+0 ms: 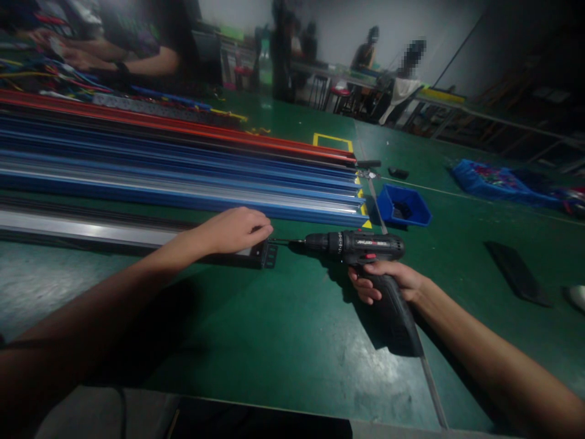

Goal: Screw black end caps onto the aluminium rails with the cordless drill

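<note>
Black drill facing a long bar on green table
Right hand closes round the handle; left hand, fingers bent (whether gripping, I cannot tell), lies over the bar's end.

One head-worn view looks forward and down across the counter from close above, reaching the far wall.

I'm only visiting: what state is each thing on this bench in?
Left hand: at the dark rail's end
Dark rail: lying flat
Right hand: gripping the drill
Drill: bit toward that end; whether spinning, cannot tell
Blue rails: lying side by side
Small blue bin: upright, open-topped
</note>
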A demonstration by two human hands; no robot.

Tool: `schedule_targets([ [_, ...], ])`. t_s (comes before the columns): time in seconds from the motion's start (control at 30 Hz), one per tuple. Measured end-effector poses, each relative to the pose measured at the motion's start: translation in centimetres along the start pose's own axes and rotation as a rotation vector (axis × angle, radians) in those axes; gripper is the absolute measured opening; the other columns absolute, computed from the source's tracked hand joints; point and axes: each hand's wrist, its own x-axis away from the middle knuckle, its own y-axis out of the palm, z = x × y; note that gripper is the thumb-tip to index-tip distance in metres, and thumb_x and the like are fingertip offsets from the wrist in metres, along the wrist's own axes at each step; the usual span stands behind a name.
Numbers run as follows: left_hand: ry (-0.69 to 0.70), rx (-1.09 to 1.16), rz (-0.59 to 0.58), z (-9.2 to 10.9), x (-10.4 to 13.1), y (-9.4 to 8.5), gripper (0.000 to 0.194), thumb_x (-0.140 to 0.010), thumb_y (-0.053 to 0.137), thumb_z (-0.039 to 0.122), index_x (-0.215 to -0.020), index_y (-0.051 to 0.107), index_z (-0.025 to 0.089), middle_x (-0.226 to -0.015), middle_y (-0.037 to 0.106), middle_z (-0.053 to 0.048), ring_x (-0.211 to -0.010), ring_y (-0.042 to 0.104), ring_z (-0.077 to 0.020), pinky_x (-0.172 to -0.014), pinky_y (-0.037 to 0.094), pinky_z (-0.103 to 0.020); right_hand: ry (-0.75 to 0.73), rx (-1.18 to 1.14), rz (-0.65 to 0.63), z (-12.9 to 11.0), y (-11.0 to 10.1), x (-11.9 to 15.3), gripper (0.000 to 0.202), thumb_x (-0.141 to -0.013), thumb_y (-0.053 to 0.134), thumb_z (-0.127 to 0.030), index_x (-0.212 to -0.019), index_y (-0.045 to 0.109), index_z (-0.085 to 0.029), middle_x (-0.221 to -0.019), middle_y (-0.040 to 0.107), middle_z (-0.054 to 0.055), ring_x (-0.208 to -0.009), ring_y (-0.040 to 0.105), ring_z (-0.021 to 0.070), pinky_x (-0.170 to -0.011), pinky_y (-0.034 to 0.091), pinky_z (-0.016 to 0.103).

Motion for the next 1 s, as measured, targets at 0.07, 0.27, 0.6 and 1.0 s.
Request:
schedule_targets([
  [0.07,-0.001,0.001,-0.002,-0.02,0.00,0.01,0.040,-0.103,0.041,0.036,-0.071,0.060,0.020,-0.072,0.063,-0.002,-0.066,0.056,-0.0159,-0.064,0.035,-0.030,0.001,0.000,-0.001,0.01,-0.01,0.01,0.025,-0.095,0.071,-0.028,-0.105,0.068,-0.005,-0.075,0.059,0.000,-0.061,0.058,0.0089,-0.070,0.056,0.028],
  [0.27,-0.001,-0.011,-0.005,-0.08,0.02,0.03,0.041,-0.103,0.041,0.037,-0.072,0.061,0.020,-0.073,0.064,-0.002,-0.067,0.057,-0.0160,-0.064,0.035,-0.030,0.002,0.004,-0.011,-0.02,-0.06,-0.06,0.025,-0.096,0.070,-0.029,-0.105,0.067,-0.006,-0.076,0.058,0.000,-0.061,0.057,0.0084,-0.070,0.055,0.027],
  [0.6,-0.011,0.000,-0.020,-0.04,0.04,-0.04,0.041,-0.104,0.040,0.037,-0.073,0.061,0.020,-0.074,0.065,-0.002,-0.068,0.057,-0.0158,-0.065,0.036,-0.031,-0.002,-0.003,-0.009,0.06,-0.04,-0.06,0.024,-0.096,0.069,-0.028,-0.105,0.067,-0.005,-0.076,0.058,0.000,-0.061,0.057,0.0084,-0.070,0.056,0.027],
  [1.0,-0.007,-0.002,-0.006,-0.12,0.05,0.04,0.041,-0.103,0.041,0.038,-0.072,0.061,0.020,-0.074,0.065,-0.002,-0.067,0.057,-0.0159,-0.064,0.036,-0.031,-0.006,0.022,-0.008,-0.07,0.05,-0.14,0.026,-0.095,0.071,-0.028,-0.106,0.068,-0.005,-0.076,0.058,0.000,-0.060,0.056,0.0083,-0.069,0.056,0.027],
])
